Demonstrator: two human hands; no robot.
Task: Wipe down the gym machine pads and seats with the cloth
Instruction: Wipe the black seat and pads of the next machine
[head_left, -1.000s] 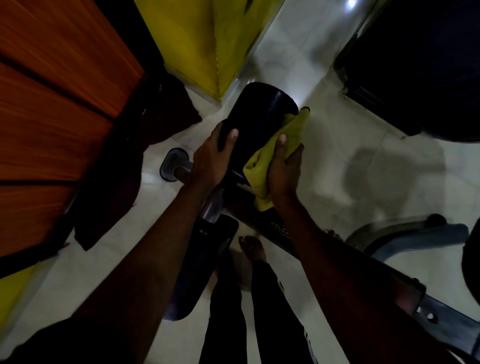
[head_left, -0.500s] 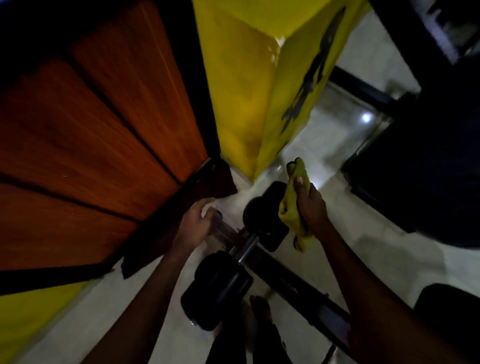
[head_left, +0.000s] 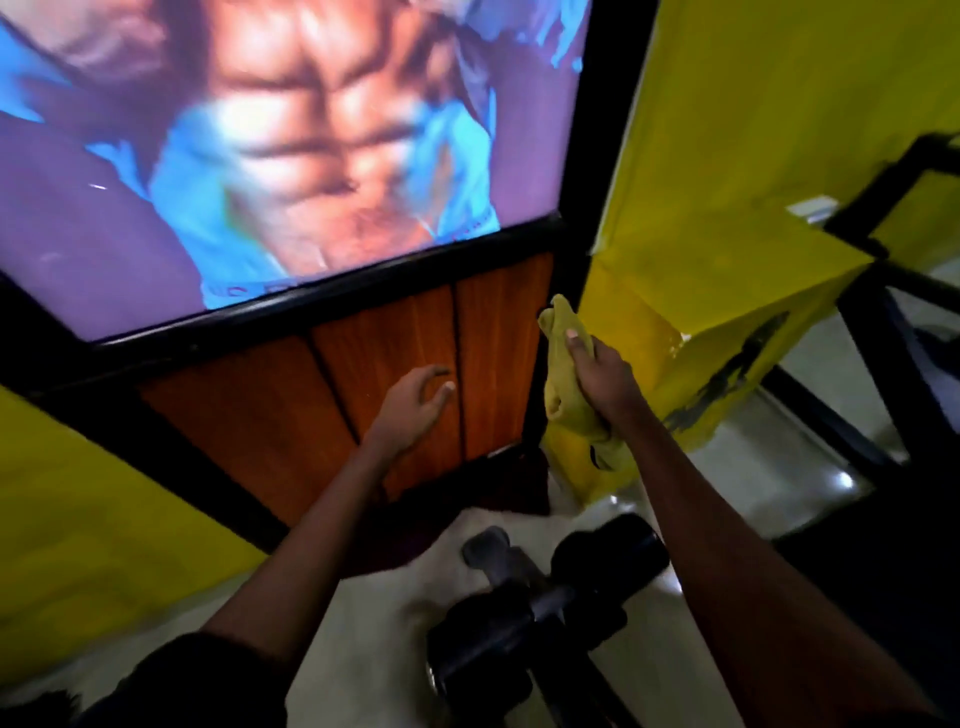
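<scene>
Gym floor, mid-clean: right hand up in air, fingers clenched round bunched yellow cloth, cloth just beside wood wall panel, touching no pad. Left hand empty, fingers loose, half-curled. Black foam roller pads lie below between forearms, untouched. Judgement: no wiping under way; rollers' cleanliness unreadable; no seat in view, seats likely left.

The floor is pale, glossy tile, with a bright spot of light reflected at the right. A gym machine stands on it at the lower middle, with black roller pads on a metal bar. Behind it, a yellow pillar and a wood-panelled wall rise from the floor.
</scene>
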